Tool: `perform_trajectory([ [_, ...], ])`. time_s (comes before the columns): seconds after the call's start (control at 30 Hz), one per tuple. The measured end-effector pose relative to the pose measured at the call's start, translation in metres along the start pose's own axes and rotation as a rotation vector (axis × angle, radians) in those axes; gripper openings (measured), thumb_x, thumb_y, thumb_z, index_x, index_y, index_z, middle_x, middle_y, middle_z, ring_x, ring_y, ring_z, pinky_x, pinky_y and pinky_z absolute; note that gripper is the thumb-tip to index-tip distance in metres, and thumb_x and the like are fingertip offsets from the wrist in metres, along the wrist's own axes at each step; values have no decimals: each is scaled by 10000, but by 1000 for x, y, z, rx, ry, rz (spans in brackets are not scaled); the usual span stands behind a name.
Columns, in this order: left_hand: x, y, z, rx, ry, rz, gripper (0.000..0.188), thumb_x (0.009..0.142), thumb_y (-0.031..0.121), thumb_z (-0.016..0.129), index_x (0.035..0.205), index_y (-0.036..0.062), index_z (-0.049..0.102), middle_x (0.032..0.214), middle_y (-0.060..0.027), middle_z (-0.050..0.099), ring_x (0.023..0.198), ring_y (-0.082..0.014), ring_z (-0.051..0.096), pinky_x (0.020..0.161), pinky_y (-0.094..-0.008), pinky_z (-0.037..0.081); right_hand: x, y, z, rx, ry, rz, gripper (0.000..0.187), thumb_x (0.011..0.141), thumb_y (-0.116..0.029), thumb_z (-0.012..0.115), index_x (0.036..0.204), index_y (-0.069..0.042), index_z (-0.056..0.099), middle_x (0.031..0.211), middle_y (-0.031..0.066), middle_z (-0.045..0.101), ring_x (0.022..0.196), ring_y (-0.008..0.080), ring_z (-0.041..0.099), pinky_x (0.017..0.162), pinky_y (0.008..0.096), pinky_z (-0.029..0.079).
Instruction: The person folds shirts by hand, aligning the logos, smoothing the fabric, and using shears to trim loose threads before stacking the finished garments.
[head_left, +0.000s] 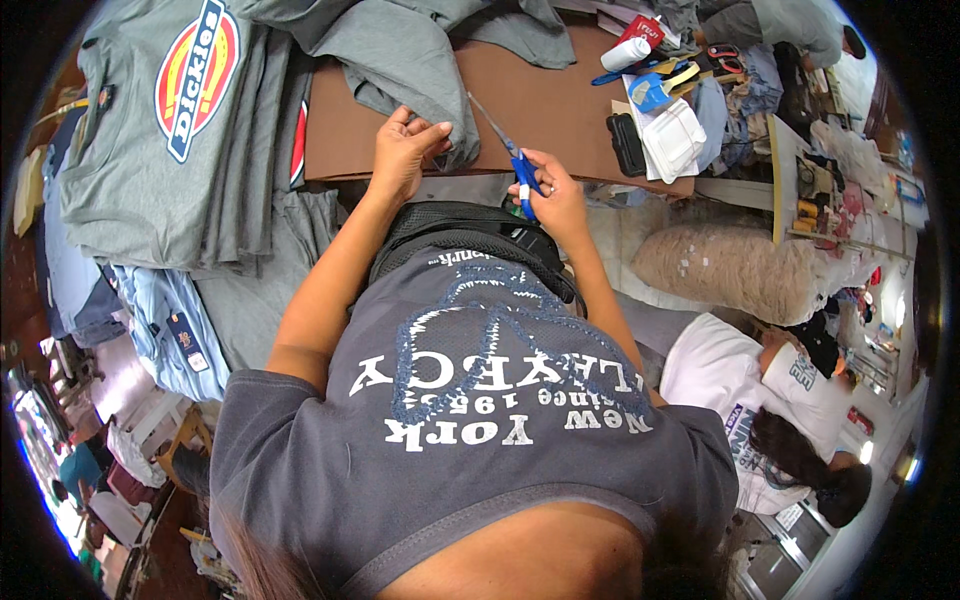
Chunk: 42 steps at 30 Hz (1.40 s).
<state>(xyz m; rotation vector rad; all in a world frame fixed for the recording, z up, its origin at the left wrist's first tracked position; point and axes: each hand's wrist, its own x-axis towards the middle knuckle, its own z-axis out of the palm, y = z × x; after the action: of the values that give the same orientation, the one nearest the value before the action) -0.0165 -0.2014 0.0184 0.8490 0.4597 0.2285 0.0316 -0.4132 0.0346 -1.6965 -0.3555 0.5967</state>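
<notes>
My left hand (403,158) is closed at the edge of a grey cloth garment (395,65), its thumb and fingers pinching the cloth near the table's front edge. My right hand (558,203) grips a pair of scissors (524,178) by their blue handles. The metal blades point up and left, their tips close to the garment's right edge. Whether the blades touch the cloth, I cannot tell. The garment lies partly across a brown tabletop (540,95).
Grey T-shirts with a colourful printed badge (235,190) are stacked at left, above light blue shirts (178,335). At the table's right lie a white foam box (673,140), a black case (626,145) and a white bottle (626,54). Another person (745,390) sits at right beside a large bundle (730,268).
</notes>
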Motion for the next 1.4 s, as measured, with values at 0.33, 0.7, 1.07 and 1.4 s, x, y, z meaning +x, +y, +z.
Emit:
perform_trajectory([
  [0.33,-9,8,7,13,-16,31,288,723,-29,614,842,61,367,714,-37,538,664,-110,558,588,-236,504,7,-1,4,-349,17,-152,524,597,-224,741,1045,-102,499,789,97,594,692,193,592,633,294,464],
  [0.7,-16,12,8,99,-61,71,427,725,-30,609,1025,15,309,778,-62,540,707,-117,566,618,-238,497,17,-17,14,-475,-8,-214,489,612,-234,726,1023,-106,494,821,100,608,739,240,604,658,326,459],
  [1.07,-11,17,7,75,-50,70,632,723,-5,625,1217,-34,233,836,-58,531,727,-116,554,612,-215,467,13,-10,8,-341,-45,-77,415,619,-154,697,988,-102,517,665,108,532,612,220,563,563,307,436],
  [1.4,-5,20,-1,129,22,117,714,707,-73,594,1271,-29,161,864,-106,545,730,-140,562,592,-218,463,12,-18,16,-463,36,-258,481,621,-217,713,1032,-102,491,780,116,602,700,248,604,617,329,461],
])
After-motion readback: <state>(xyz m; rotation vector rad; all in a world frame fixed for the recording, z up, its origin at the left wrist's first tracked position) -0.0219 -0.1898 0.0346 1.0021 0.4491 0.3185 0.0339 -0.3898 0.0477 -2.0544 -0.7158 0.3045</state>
